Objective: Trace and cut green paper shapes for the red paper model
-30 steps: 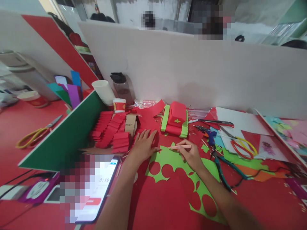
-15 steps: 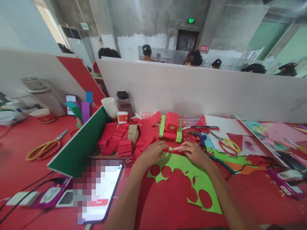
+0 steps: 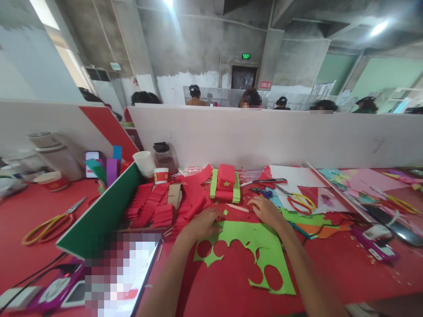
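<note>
A sheet of light green paper (image 3: 244,230) with round holes cut out lies on the red table in front of me. My left hand (image 3: 205,222) rests at its upper left corner, open, fingers slightly bent. My right hand (image 3: 265,210) is by its upper right edge, open and holding nothing visible. Between my hands lie a pale pink pen-like stick (image 3: 238,208) and a small green paper scrap (image 3: 225,212), both apart from my fingers. Just beyond stands a red paper tank-like model (image 3: 226,178) with green folded tracks and a gold star.
Folded red paper strips (image 3: 157,198) lie left, beside a green divider (image 3: 99,213). A phone (image 3: 142,268) is near my left forearm. On the right are yellow-and-red scissors (image 3: 302,203), a blue glue gun (image 3: 264,192) and a cutter knife (image 3: 264,181). A white partition (image 3: 264,136) stands behind.
Both hands have come away from the pink stick, which now lies on the table. My right hand's fingers have drawn off to the right. The camera view has tilted up and shifted.
</note>
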`<state>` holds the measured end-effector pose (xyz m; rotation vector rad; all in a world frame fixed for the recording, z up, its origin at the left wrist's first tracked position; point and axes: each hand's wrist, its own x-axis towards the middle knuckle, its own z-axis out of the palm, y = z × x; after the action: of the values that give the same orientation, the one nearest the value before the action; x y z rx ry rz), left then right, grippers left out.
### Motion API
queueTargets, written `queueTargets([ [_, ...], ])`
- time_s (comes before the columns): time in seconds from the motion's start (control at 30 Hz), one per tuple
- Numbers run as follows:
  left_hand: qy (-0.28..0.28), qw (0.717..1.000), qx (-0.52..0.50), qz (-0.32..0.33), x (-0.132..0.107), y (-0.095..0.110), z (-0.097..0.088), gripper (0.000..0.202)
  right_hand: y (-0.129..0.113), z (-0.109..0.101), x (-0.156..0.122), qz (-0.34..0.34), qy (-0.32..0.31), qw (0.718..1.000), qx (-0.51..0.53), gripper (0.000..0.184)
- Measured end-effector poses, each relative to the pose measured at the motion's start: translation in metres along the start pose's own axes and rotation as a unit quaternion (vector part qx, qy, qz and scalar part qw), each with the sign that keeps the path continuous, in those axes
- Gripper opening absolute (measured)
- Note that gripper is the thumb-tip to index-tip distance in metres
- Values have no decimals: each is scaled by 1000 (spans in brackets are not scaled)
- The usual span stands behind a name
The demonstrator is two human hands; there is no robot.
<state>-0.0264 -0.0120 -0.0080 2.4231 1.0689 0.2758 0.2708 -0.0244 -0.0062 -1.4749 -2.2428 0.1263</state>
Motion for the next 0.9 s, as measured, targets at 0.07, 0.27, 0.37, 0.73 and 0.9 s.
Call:
queueTargets([
  [0.07, 13, 1000, -5, 10, 1, 1, -1, 25, -5, 5, 1, 7, -10, 1000, -1, 22],
  [0.27, 194, 979, 0, -67, 1, -8, -14, 23, -25, 26, 12, 1, -70, 997, -40, 18],
  [0.37, 260, 957, 31, -127, -2, -15, -24, 24, -26, 25, 14, -10, -52, 998, -21, 23],
  [0.73, 230, 960, 78, -135, -5, -10, -28, 30, 24, -32, -9, 109, 305, 931, 168, 35],
  [0.9, 187, 961, 126, -160, -15, -21, -39, 29, 26, -35, -12, 127, 265, 946, 135, 40],
])
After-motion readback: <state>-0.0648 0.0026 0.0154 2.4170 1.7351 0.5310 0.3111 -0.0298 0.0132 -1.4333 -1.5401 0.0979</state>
